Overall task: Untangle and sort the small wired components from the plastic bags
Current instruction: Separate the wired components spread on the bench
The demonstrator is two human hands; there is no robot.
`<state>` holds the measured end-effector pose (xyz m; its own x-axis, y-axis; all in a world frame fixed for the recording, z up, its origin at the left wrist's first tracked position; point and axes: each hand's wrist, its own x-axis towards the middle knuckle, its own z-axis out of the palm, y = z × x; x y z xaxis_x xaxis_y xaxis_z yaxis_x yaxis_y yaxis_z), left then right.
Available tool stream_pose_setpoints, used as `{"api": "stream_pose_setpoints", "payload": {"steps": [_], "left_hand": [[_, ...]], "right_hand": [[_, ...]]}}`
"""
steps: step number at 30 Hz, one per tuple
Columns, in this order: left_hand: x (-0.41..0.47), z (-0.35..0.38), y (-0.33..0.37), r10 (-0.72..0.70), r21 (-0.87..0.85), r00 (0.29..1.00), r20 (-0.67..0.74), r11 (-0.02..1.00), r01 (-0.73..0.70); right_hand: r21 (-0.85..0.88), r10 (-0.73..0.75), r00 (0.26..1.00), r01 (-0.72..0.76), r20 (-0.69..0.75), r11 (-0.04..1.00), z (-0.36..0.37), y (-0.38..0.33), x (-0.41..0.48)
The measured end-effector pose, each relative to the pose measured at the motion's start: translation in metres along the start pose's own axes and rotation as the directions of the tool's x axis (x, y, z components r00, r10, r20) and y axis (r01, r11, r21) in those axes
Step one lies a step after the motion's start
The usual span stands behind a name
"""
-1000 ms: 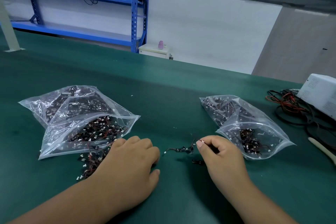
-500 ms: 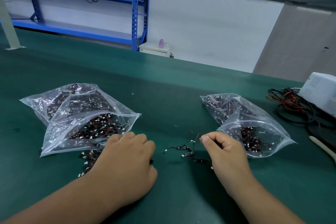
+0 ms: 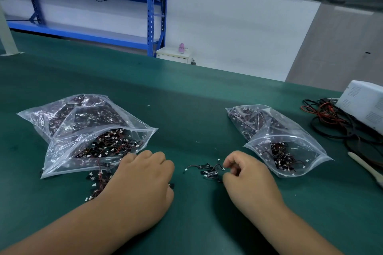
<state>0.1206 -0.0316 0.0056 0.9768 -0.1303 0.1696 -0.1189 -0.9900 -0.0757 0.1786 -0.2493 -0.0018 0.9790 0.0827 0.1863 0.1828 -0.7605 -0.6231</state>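
The left hand [image 3: 141, 184] lay knuckles-up on the dark green bench mat [image 3: 196, 99] with its fingers curled under. A small black piece showed at its thumb side, but I could not tell whether it gripped anything. It had barely moved since half a second before.

The right hand [image 3: 250, 180] had changed: its forefinger and thumb, earlier pinched on a wire, now stood slightly parted at the edge of a small cluster of black wired components with white plugs [image 3: 208, 171]. Whether they held a wire I could not tell.

A spilled heap of the same components [image 3: 99, 182] lay by the left hand, at the mouth of a clear plastic zip bag [image 3: 83, 151]. Another open clear bag [image 3: 290, 151] sat just right of the right hand.

Farther right lay a coil of black and red cables [image 3: 331, 122] beside a white box [image 3: 364, 103]. Blue metal shelving [image 3: 152, 16] stood beyond the bench.
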Motion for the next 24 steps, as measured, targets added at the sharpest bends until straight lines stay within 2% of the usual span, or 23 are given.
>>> {"api": "stream_pose_setpoints", "payload": {"steps": [3, 9, 15, 20, 24], "left_hand": [[-0.0016, 0.0004, 0.0011, 0.044, -0.027, 0.998, -0.038, 0.999, -0.045], [-0.0029, 0.0025, 0.0031, 0.125, -0.069, 0.979, -0.160, 0.988, -0.138], [-0.0007, 0.0071, 0.0024, 0.183, -0.033, 0.970, -0.159, 0.981, -0.191], [0.0007, 0.0076, 0.0023, 0.183, -0.052, 0.971, -0.156, 0.980, -0.193], [0.0013, 0.0077, 0.0028, 0.161, -0.071, 0.974, -0.159, 0.982, -0.174]], "right_hand": [[-0.070, -0.052, 0.998, 0.055, 0.046, 0.996, 0.0058, -0.0007, -0.0034], [0.012, -0.078, 0.995, 0.077, 0.065, 0.997, 0.0070, -0.0017, -0.0028], [0.015, -0.112, 0.993, 0.113, -0.044, 0.994, 0.0037, -0.0040, -0.0041], [0.016, -0.123, 0.991, 0.124, -0.056, 0.992, 0.0035, -0.0029, -0.0035], [0.006, -0.119, 0.993, 0.119, -0.011, 0.993, 0.0052, -0.0001, -0.0021]]}}
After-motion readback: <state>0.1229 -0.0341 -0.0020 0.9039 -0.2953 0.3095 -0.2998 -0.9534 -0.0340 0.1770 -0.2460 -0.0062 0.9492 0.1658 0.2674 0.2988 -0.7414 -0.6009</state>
